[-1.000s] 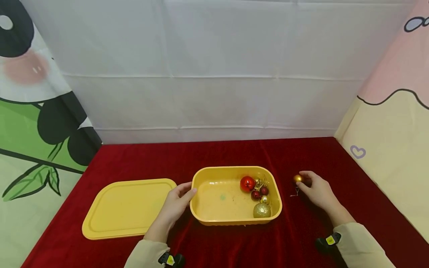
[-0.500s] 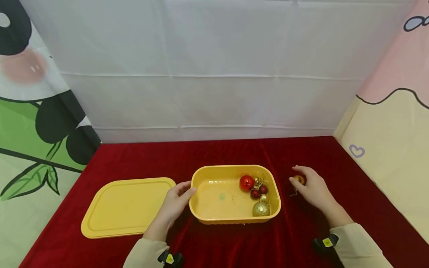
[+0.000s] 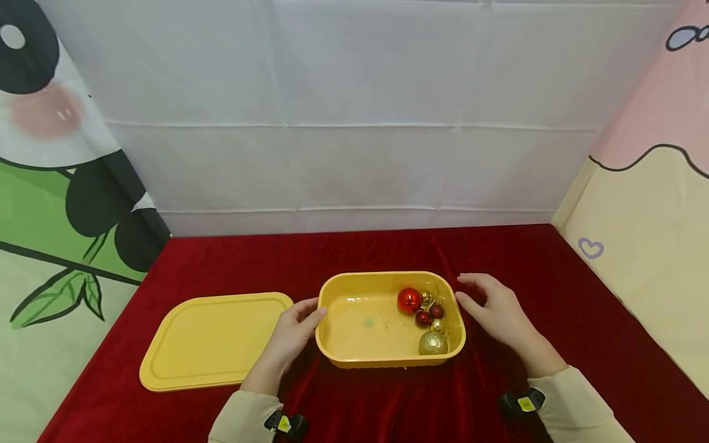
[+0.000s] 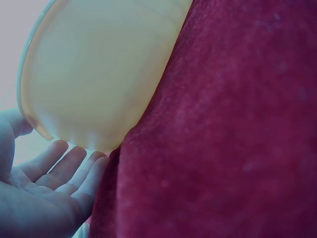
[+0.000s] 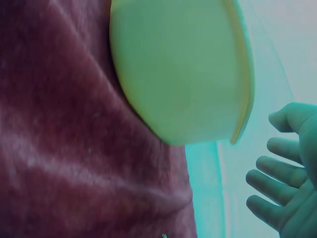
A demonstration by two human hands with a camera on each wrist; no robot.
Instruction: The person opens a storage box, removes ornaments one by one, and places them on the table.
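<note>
My left hand [image 3: 293,329]: holds the left edge of the round-cornered yellow plastic box [image 3: 354,338]
My right hand [image 3: 498,314]: wide, nothing seen in it, near the box
Already in: shiny red ball [image 3: 409,301], sparkly gold ball [image 3: 433,343], four little gold and dark-red balls [image 3: 423,318]
Not on yet: flat yellow plastic lid [image 3: 213,341]

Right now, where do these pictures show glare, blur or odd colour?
Head view: mostly clear, small glints on the red ball and in the yellow box; left wrist view: hazy, the red cloth soft, glare behind the left hand; right wrist view: green-turquoise cast over the box and right hand.
</note>
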